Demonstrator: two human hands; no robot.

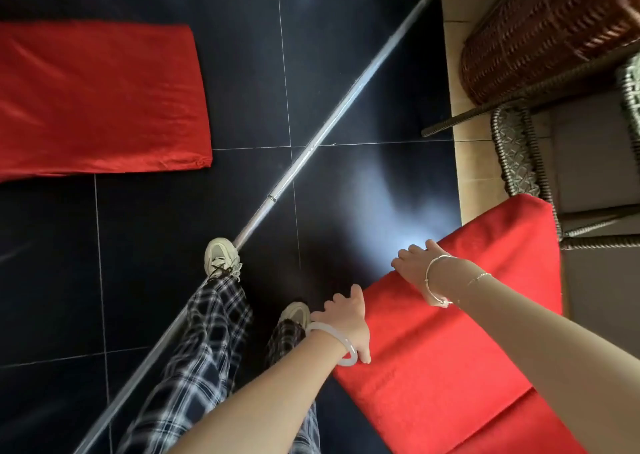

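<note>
A bright red cushion (pixel 446 343) lies tilted at the lower right, over the dark floor. My left hand (pixel 346 318) grips its near left edge, fingers curled under the rim and thumb on top. My right hand (pixel 414 263) grips the same edge farther along, near the cushion's far corner. A white bangle sits on my left wrist and thin bracelets on my right. A second red cushion (pixel 100 100) lies flat on the floor at the upper left.
A long metal pole (pixel 325 131) runs diagonally across the black tiled floor (pixel 363 73), passing by my feet. A brown wicker chair (pixel 547 31) and a grey wicker chair frame (pixel 519 156) stand at the right on beige tiles.
</note>
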